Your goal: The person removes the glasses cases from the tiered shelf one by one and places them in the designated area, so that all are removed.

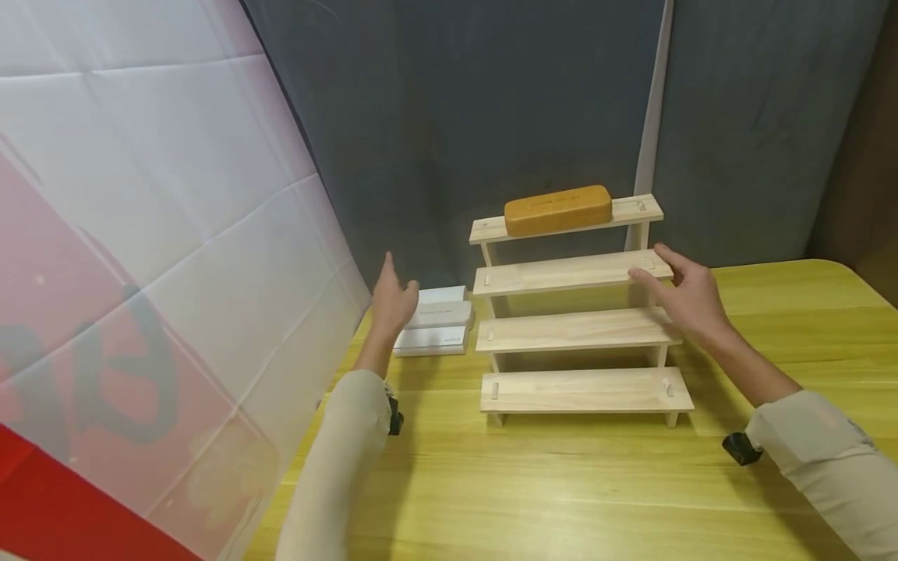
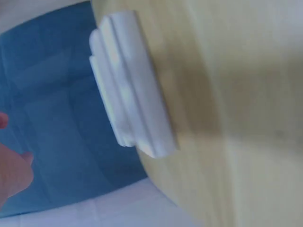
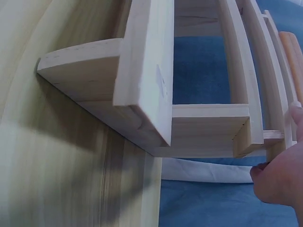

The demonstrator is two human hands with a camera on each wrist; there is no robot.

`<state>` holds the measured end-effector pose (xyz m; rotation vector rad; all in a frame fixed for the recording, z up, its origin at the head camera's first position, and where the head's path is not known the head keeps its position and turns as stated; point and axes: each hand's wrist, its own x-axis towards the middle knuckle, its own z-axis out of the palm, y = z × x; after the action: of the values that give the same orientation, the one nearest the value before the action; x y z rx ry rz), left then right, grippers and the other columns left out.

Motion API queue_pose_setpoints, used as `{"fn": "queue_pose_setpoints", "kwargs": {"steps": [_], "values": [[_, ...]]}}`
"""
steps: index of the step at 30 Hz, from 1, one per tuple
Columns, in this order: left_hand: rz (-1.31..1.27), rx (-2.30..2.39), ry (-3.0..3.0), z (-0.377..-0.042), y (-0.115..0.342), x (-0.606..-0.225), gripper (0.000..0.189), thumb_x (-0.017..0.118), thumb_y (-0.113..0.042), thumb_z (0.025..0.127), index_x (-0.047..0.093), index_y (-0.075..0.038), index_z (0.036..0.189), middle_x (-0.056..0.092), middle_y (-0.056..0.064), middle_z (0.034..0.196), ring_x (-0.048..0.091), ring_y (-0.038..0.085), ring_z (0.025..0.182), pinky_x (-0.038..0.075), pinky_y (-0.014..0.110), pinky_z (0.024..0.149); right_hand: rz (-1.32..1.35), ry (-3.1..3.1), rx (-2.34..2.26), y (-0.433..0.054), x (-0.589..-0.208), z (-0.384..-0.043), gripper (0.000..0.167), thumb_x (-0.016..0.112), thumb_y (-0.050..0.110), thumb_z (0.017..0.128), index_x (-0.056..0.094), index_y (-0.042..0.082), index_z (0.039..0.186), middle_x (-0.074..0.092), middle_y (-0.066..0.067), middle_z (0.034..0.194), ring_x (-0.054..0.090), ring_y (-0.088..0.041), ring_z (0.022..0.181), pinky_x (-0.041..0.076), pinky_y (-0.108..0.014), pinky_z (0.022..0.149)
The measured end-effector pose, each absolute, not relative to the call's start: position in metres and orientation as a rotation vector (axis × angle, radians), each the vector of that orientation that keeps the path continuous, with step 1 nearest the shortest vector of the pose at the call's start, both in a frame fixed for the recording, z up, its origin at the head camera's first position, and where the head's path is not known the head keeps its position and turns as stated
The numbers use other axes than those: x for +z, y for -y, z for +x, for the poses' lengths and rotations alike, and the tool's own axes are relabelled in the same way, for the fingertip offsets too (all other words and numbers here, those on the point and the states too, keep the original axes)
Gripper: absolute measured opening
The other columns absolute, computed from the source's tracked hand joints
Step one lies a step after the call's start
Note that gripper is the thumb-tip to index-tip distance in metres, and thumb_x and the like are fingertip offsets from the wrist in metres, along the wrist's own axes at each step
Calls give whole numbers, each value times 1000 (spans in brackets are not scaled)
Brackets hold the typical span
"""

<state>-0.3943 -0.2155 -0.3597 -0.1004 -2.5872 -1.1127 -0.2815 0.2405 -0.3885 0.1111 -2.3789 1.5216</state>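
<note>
A four-step wooden display stand (image 1: 582, 329) stands upright on the table. My right hand (image 1: 691, 300) grips the right end of its second-highest shelf, the thumb on the top face and a finger at the back edge. Part of that hand (image 3: 281, 177) shows at the edge of the right wrist view. On the top shelf lies an orange-brown oblong case (image 1: 559, 210), probably a glasses case. My left hand (image 1: 394, 300) is in the air by the white boxes (image 1: 431, 339), holding nothing, index finger extended and thumb apart. A pale grey case (image 1: 442, 314) with small lettering lies among these boxes.
The stand and boxes are on a yellow wood-grain table (image 1: 547, 491). Behind it hangs a dark grey-blue cloth (image 1: 449, 125). A white and pink printed sheet (image 1: 175, 202) slants along the left side.
</note>
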Motion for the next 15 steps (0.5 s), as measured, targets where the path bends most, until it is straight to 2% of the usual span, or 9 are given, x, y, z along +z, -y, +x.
{"fn": "queue_pose_setpoints", "kwargs": {"steps": [2,4,6,8,12,15], "values": [[-115,-1135,2561,-397,206,-351,79,55,-16,105,14,-8,171,23,14,175,41,38,150,26,48,128,95,2382,1535,-241,-388,-283,85,64,51,105,27,8,168,24,-16,173,22,-39,158,27,-64,122],[-143,-1161,2532,-399,195,-343,78,55,-17,106,14,-9,171,21,12,175,37,36,153,25,47,129,88,2395,1551,-241,-386,-284,87,64,52,105,25,9,168,22,-16,173,23,-40,158,29,-65,121],[-174,-1174,2510,-401,185,-336,76,54,-18,107,13,-10,171,20,11,176,27,33,159,23,45,129,90,2406,1569,-241,-384,-287,89,64,52,104,21,9,169,19,-16,174,22,-40,158,30,-65,121],[-205,-1181,2493,-402,176,-330,75,53,-20,109,13,-11,172,19,11,176,25,31,159,23,44,130,97,2414,1594,-242,-382,-289,92,65,52,104,17,9,170,16,-14,175,20,-39,159,29,-64,122],[-263,-1182,2472,-404,159,-322,74,52,-30,112,13,-12,172,19,10,177,24,30,160,21,41,130,112,2417,1629,-243,-377,-292,97,67,50,104,10,8,170,10,-12,175,12,-35,161,22,-58,127],[-316,-1179,2455,-406,147,-317,77,54,-39,111,14,-11,171,20,12,176,24,29,160,19,38,130,112,2397,1641,-243,-373,-296,97,67,46,104,7,7,170,8,-13,175,12,-35,161,21,-53,128]]}}
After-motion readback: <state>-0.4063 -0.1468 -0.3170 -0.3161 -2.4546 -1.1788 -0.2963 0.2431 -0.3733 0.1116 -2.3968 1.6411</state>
